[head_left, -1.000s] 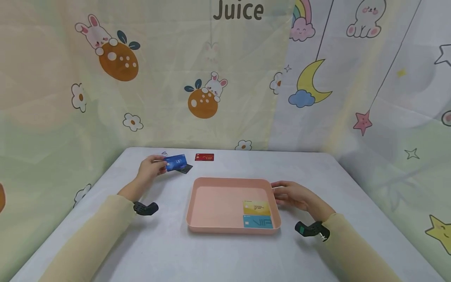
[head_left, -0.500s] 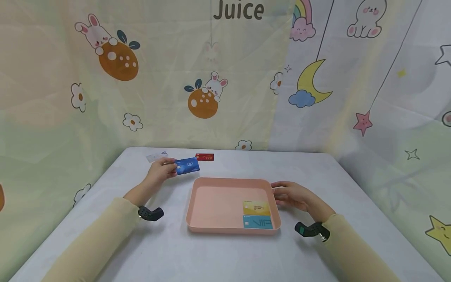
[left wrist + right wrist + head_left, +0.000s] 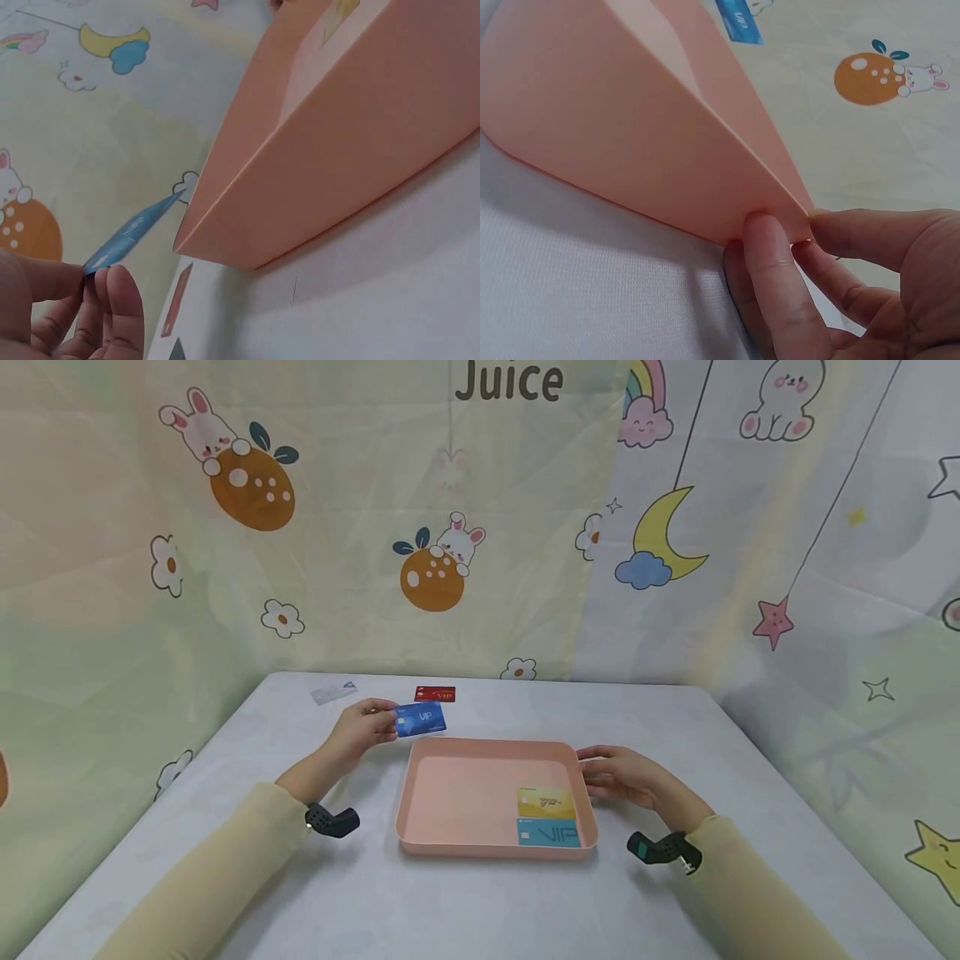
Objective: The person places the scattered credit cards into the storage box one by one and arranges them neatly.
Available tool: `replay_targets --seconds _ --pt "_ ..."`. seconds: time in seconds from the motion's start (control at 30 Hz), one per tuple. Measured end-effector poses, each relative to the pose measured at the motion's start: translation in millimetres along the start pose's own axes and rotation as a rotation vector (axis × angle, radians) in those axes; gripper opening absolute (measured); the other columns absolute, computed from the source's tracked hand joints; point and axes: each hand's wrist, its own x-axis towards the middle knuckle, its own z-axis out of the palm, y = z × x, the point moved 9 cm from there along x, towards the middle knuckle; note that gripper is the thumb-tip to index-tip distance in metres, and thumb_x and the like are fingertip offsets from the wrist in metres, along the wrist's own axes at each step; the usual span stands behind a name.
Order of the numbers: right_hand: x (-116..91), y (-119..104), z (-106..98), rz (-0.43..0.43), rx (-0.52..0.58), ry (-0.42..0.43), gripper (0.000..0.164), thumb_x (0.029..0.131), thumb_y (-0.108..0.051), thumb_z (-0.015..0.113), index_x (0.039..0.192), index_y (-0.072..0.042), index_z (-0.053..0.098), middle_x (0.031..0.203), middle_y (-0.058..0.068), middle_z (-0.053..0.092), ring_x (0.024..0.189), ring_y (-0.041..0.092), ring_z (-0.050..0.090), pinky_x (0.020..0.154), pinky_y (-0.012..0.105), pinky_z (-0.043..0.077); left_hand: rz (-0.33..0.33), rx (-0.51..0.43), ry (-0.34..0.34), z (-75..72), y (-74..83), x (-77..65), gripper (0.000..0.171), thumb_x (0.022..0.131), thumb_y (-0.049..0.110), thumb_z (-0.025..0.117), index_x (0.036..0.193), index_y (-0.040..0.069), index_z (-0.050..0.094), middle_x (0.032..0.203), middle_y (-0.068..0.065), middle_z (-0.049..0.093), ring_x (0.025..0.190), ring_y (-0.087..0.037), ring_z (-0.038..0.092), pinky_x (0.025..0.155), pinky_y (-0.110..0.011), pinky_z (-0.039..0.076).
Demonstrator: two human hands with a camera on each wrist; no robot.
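My left hand (image 3: 358,731) pinches a blue VIP card (image 3: 421,720) by its left end, thumb over fingers. The card is above the table, just behind the pink tray's back left edge, and shows nearly edge-on in the left wrist view. My right hand (image 3: 626,777) holds the pink tray (image 3: 457,793) at its back right corner. In the right wrist view its thumb touches the corner and its fingers (image 3: 769,240) lie against the outer wall. Inside the tray, a yellow card (image 3: 546,802) and a light blue VIP card (image 3: 549,832) lie at the front right.
A red VIP card (image 3: 435,693) lies at the table's back, behind the blue card. Farther left is a pale, see-through-looking card (image 3: 334,693). A dark card corner (image 3: 177,350) shows at the left wrist view's bottom edge. Patterned cloth (image 3: 337,552) hangs behind the white table (image 3: 495,906).
My left hand has carried the blue card rightward and slightly nearer, away from over the dark card's spot. The pale card has come into full view. My right hand and the tray stay put.
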Motion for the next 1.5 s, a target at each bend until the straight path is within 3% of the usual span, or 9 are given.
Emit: replay_targets --seconds 0.17,0.47,0.83,1.03,1.23,1.5 --pt "-1.3 -1.0 1.0 -0.002 -0.004 -0.005 0.058 0.104 -0.017 0.060 0.153 0.001 0.037 0.140 0.022 0.060 0.102 0.020 0.072 0.085 0.030 0.062 0.013 -0.028 -0.045 11.1 2.0 -0.7 0.041 0.104 0.012 0.060 0.141 -0.005 0.052 0.121 -0.018 0.060 0.083 -0.013 0.066 0.076 -0.022 0.062" --pt "-2.0 -0.6 0.9 -0.005 -0.001 -0.006 0.056 0.104 -0.016 0.059 0.153 0.000 0.038 0.141 0.023 0.060 0.103 0.020 0.072 0.084 0.030 0.062 0.028 0.052 -0.119 34.3 8.1 -10.0 0.041 0.104 0.016 0.062 0.140 -0.003 0.054 0.130 -0.023 0.060 0.085 -0.015 0.070 0.086 -0.030 0.062" --pt "-1.7 -0.7 1.0 -0.012 -0.007 -0.006 0.057 0.104 -0.017 0.061 0.152 0.002 0.039 0.135 0.021 0.064 0.097 0.019 0.073 0.085 0.031 0.062 0.042 0.036 -0.248 67.9 14.8 -25.6 0.034 0.101 0.010 0.064 0.132 -0.004 0.059 0.097 -0.011 0.072 0.079 -0.014 0.071 0.081 -0.033 0.064" --pt "-3.2 -2.0 1.8 -0.016 -0.020 -0.003 0.057 0.103 -0.017 0.061 0.152 0.002 0.039 0.135 0.021 0.063 0.096 0.019 0.073 0.085 0.031 0.062 0.039 0.046 -0.302 85.0 17.5 -30.6 0.033 0.101 0.010 0.065 0.131 -0.003 0.059 0.095 -0.011 0.072 0.079 -0.016 0.072 0.078 -0.032 0.064" --pt "-2.6 -1.8 0.5 -0.011 -0.011 -0.001 0.058 0.103 -0.018 0.062 0.153 0.001 0.039 0.135 0.021 0.063 0.096 0.019 0.073 0.085 0.031 0.062 0.019 0.092 -0.320 100.5 16.1 -32.2 0.031 0.100 0.006 0.064 0.130 -0.004 0.061 0.102 -0.016 0.072 0.079 -0.017 0.071 0.076 -0.033 0.064" --pt "-1.3 -0.7 0.1 -0.014 -0.005 -0.006 0.055 0.104 -0.016 0.060 0.152 0.001 0.040 0.133 0.020 0.064 0.096 0.019 0.071 0.085 0.030 0.062 -0.007 0.180 -0.280 111.8 8.4 -30.0 0.029 0.096 0.004 0.068 0.125 -0.001 0.065 0.114 -0.020 0.071 0.081 -0.019 0.072 0.076 -0.033 0.064"
